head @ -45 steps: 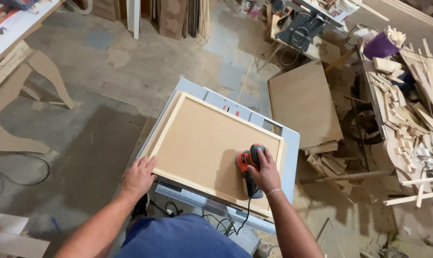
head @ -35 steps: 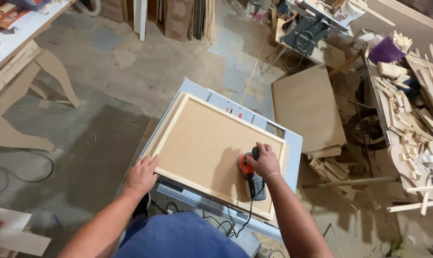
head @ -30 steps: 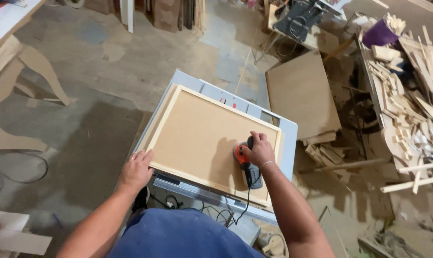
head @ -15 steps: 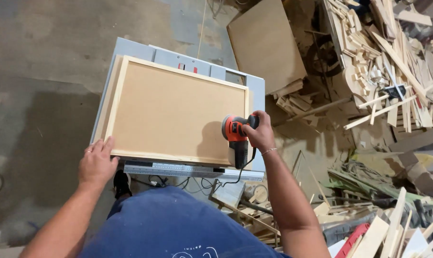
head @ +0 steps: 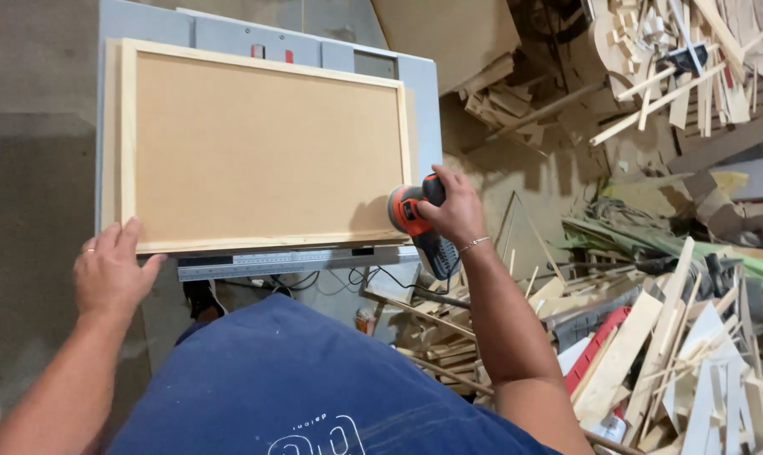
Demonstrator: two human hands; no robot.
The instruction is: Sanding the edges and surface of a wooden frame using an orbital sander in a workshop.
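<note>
Orange-and-black sander being gripped by right hand at framed panel's four-o'clock corner, open left hand steadying seven-o'clock corner against shifting.

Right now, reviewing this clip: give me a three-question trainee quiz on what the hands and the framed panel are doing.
1. True or false: the right hand grips the orange-and-black sander at the framed panel's right near corner.
2. The left hand rests at which spot? A) the panel's near left corner B) the scrap wood pile C) the sander
3. Fill in: the panel lies flat on a grey ____.

Key: 1 true; 2 A; 3 machine table.
</note>
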